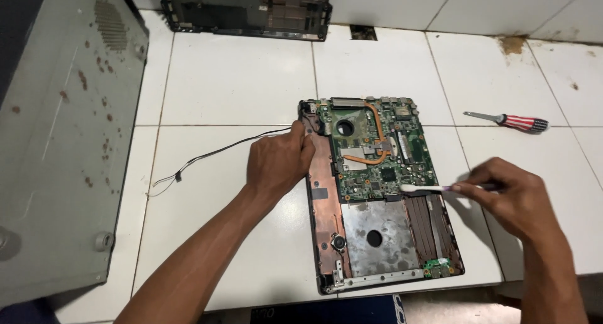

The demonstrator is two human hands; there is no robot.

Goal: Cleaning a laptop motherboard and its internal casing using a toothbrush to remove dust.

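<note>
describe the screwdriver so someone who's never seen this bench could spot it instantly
Start at the opened laptop base in the middle of the white tiled counter, then look to the upper right of it. The screwdriver lies alone on a tile there, metal shaft pointing left. Its red-and-white striped handle sets it apart from the brush in the right hand.

Even bright light, soft shadows, sharp

- The left hand (pixel 276 164) is reaching in from the lower left, forearm stretched out, knuckles up, fingers curled down in a loose grip.
- The right hand (pixel 512 195) is coming in from the lower right, wrist bent, fingers pinching together and pointing left.
</note>
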